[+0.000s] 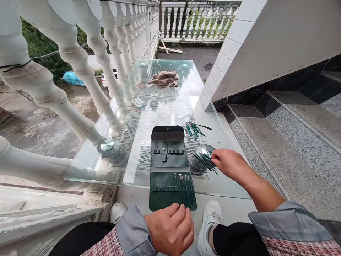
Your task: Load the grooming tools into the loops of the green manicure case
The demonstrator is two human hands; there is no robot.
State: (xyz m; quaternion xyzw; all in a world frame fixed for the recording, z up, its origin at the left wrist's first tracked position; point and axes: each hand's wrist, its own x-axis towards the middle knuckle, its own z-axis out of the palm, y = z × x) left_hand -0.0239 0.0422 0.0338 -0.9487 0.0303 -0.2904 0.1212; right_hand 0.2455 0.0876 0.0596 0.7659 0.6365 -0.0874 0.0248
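The thumb and forefinger of the right hand (229, 165) are drawn together at the right side of a loose bundle of green tools (203, 160); whether one is gripped cannot be told. The bundle is laid just left of those fingertips, its long axis slanted from far left to near right; it lies nearer the right hand than the left hand (170, 229). The left fingers are curled at the near edge of the case (170, 197), their hold hidden. Slim tools are seated upright in the case's right-hand loops, across the bundle's slant. The case is extended past the near edge of the glass table (93, 174). Bare glass is left between bundle and grooming set (195, 129), farther away.
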